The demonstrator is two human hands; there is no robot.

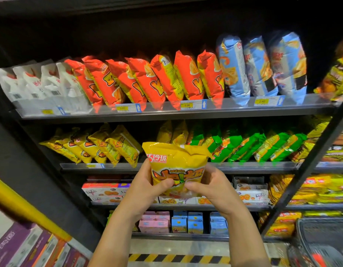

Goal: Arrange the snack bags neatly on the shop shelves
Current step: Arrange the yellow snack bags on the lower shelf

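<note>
I hold one yellow snack bag [176, 162] upright in front of the second shelf [243, 166]. My left hand [145, 187] grips its lower left side, thumb on the front. My right hand [209, 187] grips its lower right side the same way. Behind the bag, the second shelf has a gap between a leaning row of yellow bags [93, 145] on the left and two more yellow bags [172, 133] beside green bags [243, 145] on the right.
The top shelf [166, 110] carries white bags [38, 83], orange bags [147, 79] and blue bags [261, 68]. Lower shelves hold biscuit boxes [103, 191] and small cartons [178, 222]. A dark basket [320, 239] sits at the bottom right, stacked boxes [22, 245] at the bottom left.
</note>
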